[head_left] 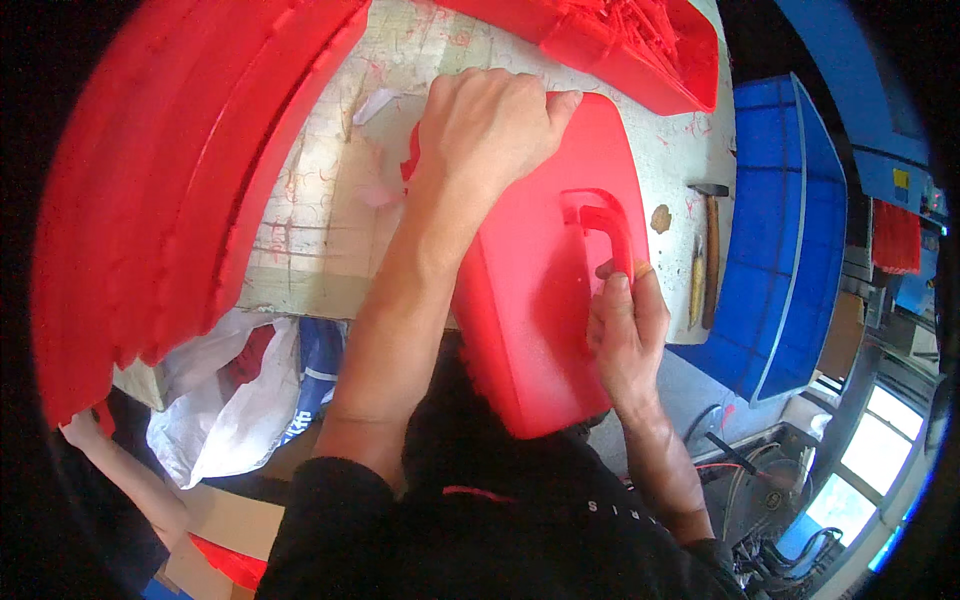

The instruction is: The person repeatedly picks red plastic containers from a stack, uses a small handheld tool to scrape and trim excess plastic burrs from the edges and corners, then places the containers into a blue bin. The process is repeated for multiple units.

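Note:
A flat red plastic part (540, 300) with a moulded handle (605, 225) lies on the worn workbench (320, 200), its near end hanging over the bench edge toward me. My left hand (490, 125) is closed in a fist on the part's far left edge; whatever it grips is hidden inside the fist. My right hand (625, 325) presses on the part just below the handle, fingers curled against its surface.
A tall stack of red plastic parts (170, 190) fills the left. A red tray of plastic scraps (630, 45) sits at the back. A hammer (710, 250) and a small tool lie at the right, beside blue crates (790, 230). White bags (230, 390) sit below the bench.

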A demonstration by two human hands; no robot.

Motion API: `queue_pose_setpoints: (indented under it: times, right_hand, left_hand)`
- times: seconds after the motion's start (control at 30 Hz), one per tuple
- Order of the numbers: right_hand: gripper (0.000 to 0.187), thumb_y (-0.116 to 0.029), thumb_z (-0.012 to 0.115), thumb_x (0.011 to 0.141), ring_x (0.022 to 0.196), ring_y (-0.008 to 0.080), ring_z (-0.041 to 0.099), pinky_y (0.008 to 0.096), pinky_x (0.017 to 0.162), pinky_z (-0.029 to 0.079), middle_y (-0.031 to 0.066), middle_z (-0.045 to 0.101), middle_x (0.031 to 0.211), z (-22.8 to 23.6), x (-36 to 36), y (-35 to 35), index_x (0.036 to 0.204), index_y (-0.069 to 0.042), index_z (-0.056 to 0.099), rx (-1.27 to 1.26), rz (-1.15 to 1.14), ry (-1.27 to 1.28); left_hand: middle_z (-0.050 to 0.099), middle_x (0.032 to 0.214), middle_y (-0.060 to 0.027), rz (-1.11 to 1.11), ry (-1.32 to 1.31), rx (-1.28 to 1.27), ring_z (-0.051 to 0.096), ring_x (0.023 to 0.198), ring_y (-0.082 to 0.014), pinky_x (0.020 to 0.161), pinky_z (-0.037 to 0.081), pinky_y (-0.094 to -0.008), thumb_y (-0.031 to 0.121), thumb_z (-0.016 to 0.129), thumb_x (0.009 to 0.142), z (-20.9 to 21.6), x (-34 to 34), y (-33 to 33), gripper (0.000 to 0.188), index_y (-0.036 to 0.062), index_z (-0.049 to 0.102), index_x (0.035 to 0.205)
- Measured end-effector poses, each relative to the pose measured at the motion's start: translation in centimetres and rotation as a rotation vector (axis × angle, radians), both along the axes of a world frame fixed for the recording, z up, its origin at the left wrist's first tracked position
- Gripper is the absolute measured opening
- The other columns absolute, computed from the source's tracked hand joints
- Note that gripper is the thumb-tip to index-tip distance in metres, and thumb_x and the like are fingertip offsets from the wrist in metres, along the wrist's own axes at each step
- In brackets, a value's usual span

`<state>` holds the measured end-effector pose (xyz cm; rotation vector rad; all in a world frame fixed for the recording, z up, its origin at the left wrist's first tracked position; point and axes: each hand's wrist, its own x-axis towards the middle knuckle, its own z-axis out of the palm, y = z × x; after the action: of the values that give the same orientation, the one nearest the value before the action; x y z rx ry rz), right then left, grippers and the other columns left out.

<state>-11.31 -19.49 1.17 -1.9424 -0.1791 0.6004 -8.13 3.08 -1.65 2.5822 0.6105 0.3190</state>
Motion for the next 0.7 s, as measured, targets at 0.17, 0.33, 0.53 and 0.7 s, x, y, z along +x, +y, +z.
queue_pose_setpoints:
  times: [0.17, 0.33, 0.53, 0.7]
  right_hand:
    - [0.017, -0.014, 0.050, 0.105, 0.061, 0.0081, 0.047, 0.0265, 0.054, 0.040, 0.0014, 0.055, 0.072, 0.3, 0.3, -0.8, 0.111, -0.001, 0.057, -0.135, 0.153, -0.263]
    - [0.017, -0.006, 0.053, 0.101, 0.060, 0.0172, 0.056, 0.0330, 0.055, 0.046, 0.0099, 0.058, 0.070, -1.1, -0.6, -0.8, 0.116, 0.001, 0.055, -0.185, 0.180, -0.484]
    - [0.025, -0.004, 0.055, 0.098, 0.074, 0.0325, 0.068, 0.0405, 0.066, 0.052, 0.0243, 0.063, 0.083, 1.1, -0.4, 0.8, 0.121, 0.004, 0.051, -0.200, 0.273, -0.524]
    - [0.032, -0.012, 0.052, 0.100, 0.075, 0.0200, 0.063, 0.0339, 0.069, 0.051, 0.0133, 0.064, 0.081, 3.4, 3.5, 3.7, 0.127, 0.005, 0.050, -0.090, 0.465, -0.012]
  left_hand:
    - [0.072, 0.083, -0.0230, -0.018, -0.039, -0.025, 0.071, 0.083, -0.0408, 0.079, 0.053, -0.0526, 0.049, 0.051, 0.098, -0.7, -0.4, 0.1, 0.055, 0.0019, 0.076, 0.087]
    - [0.072, 0.085, -0.0242, -0.017, -0.058, 0.055, 0.071, 0.085, -0.0407, 0.081, 0.053, -0.0526, 0.050, 0.049, 0.099, -0.6, -0.1, -0.4, 0.056, 0.0019, 0.076, 0.088]
    - [0.072, 0.091, -0.0242, -0.053, 0.002, 0.060, 0.070, 0.090, -0.0417, 0.084, 0.053, -0.0536, 0.053, 0.047, 0.099, -0.3, 0.0, 0.0, 0.059, 0.0028, 0.076, 0.090]
    - [0.072, 0.096, -0.0247, -0.109, 0.072, 0.001, 0.069, 0.095, -0.0413, 0.088, 0.051, -0.0538, 0.055, 0.048, 0.098, 0.5, -0.3, 0.8, 0.060, 0.0025, 0.076, 0.092]
